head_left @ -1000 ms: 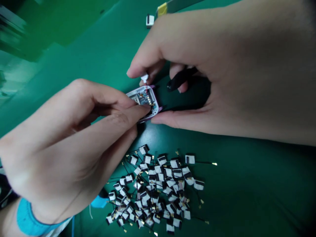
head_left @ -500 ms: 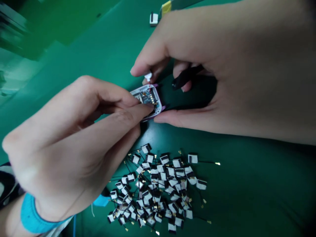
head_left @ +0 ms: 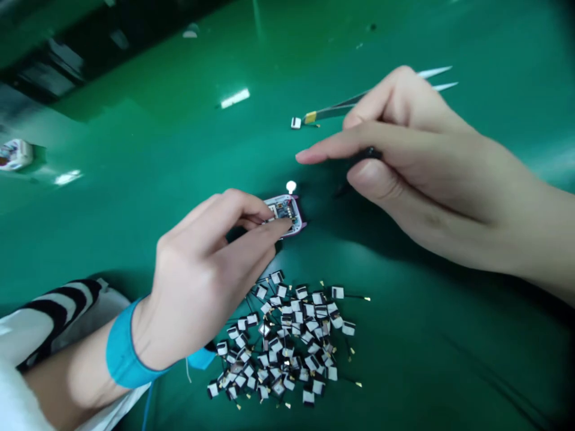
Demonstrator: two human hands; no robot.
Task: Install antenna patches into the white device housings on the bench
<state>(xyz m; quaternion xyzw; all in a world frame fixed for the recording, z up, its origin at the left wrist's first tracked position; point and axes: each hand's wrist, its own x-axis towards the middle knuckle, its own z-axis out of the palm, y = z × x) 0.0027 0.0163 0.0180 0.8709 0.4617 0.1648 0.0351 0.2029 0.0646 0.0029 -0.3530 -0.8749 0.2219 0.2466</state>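
Note:
My left hand is closed on a small watch-like housing with a purple rim and a bare circuit board inside. Its thumb presses over the board and hides part of it. A white round piece sticks out past the top edge, near thin red wires. To the right, my right hand is apart from the housing, index finger stretched out. A black pen-like tool is held in its curled fingers, mostly hidden. Behind that hand lie tweezers with a yellow band.
Below the housing lies a pile of small white-and-black antenna-like pieces with thin black leads and gold ends. A single such piece sits beside the tweezers. Another housing is at far left. A blue wrist strap circles my left wrist.
My right hand has drawn back from the housing, up and to the right, leaving the white round piece. The view has shifted, showing more of the green table and the tweezers.

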